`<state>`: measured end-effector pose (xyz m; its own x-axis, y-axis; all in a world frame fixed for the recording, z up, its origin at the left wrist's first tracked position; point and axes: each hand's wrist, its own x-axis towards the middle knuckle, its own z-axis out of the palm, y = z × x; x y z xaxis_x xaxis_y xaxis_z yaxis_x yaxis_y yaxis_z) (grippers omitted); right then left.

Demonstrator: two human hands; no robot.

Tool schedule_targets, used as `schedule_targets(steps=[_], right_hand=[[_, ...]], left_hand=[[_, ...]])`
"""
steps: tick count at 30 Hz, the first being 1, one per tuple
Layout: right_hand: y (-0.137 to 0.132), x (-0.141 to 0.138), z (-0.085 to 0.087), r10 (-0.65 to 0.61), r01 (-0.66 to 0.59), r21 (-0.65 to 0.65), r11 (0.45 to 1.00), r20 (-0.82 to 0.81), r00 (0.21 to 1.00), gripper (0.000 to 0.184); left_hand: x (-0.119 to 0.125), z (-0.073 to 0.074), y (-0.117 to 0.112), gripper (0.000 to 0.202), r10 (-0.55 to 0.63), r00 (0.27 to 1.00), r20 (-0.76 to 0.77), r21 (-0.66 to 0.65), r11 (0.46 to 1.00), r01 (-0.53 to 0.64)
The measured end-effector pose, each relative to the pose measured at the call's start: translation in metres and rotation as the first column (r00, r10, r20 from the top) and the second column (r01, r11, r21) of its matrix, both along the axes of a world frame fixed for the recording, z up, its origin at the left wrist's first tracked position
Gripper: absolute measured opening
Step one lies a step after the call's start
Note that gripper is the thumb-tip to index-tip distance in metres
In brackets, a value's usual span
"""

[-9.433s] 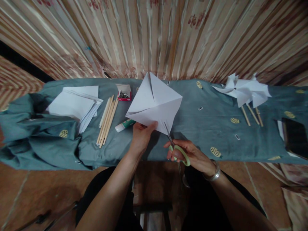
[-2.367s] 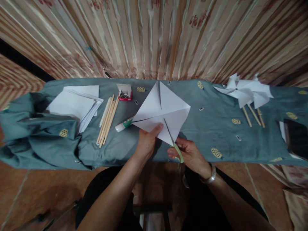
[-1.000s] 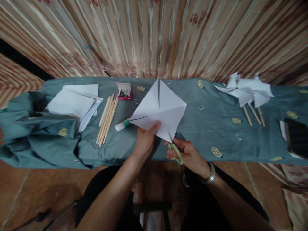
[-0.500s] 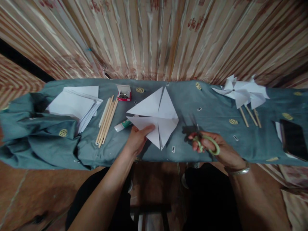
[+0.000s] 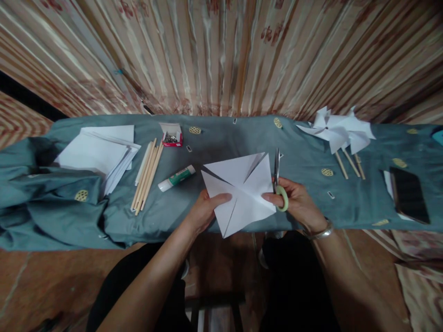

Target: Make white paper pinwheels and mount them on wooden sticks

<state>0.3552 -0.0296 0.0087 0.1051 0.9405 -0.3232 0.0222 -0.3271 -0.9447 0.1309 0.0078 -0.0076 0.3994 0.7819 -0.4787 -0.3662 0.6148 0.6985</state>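
Note:
A white square sheet of paper point(image 5: 249, 196), slit inward from its corners, is held up over the front of the table. My left hand point(image 5: 206, 207) grips its left edge, thumb on top. At the right edge my right hand point(image 5: 297, 200) pinches the paper with the thumb through a handle loop of the scissors point(image 5: 277, 168). The scissors' blades point away from me, close together and beside the paper. Left of the sheet lies a glue stick point(image 5: 177, 178) with a green label.
Wooden sticks point(image 5: 148, 177) lie at left beside a small red box of metal pins point(image 5: 172, 138). Stacked white paper point(image 5: 100, 150) is farther left. Paper pinwheels point(image 5: 341, 131) on sticks rest at right, near a dark phone point(image 5: 409, 195). A green cloth point(image 5: 304, 159) covers the table.
The paper has turned and come nearer to me. My right hand has moved left and taken hold of its right edge, still keeping the scissors. The glue stick is now uncovered.

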Motion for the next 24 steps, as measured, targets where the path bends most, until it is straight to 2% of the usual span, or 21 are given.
schedule_targets(steps=[2, 6, 10, 13, 19, 24], right_hand=[[0.001, -0.006, -0.003, -0.042, 0.041, -0.016, 0.999, -0.034, 0.999, 0.039], [0.006, -0.020, -0.013, -0.230, 0.234, 0.030, 0.972, -0.099, 0.968, 0.036], [0.011, -0.038, -0.018, -0.325, 0.335, 0.042, 0.941, -0.155, 0.933, 0.038], [0.012, -0.050, -0.019, -0.299, 0.312, 0.049, 0.949, -0.181, 0.937, 0.038], [0.011, -0.060, -0.018, -0.218, 0.230, 0.066, 0.971, -0.153, 0.964, 0.039], [0.005, -0.058, -0.014, -0.070, 0.074, 0.096, 0.993, -0.049, 0.996, 0.035]], left_hand=[[0.001, 0.001, 0.001, 0.046, 0.027, 0.999, 0.045, -0.007, 1.000, -0.027], [0.002, 0.004, 0.002, 0.060, 0.077, 0.981, 0.178, 0.015, 0.997, -0.081], [0.008, 0.005, -0.001, 0.054, 0.025, 0.988, 0.153, 0.108, 0.993, -0.042], [0.015, 0.003, -0.003, 0.049, 0.029, 0.999, 0.035, 0.196, 0.980, -0.035], [0.021, -0.006, -0.002, 0.039, 0.182, 0.962, -0.203, 0.257, 0.958, -0.127], [0.012, -0.007, 0.006, 0.029, 0.275, 0.917, -0.289, 0.343, 0.924, -0.169]])
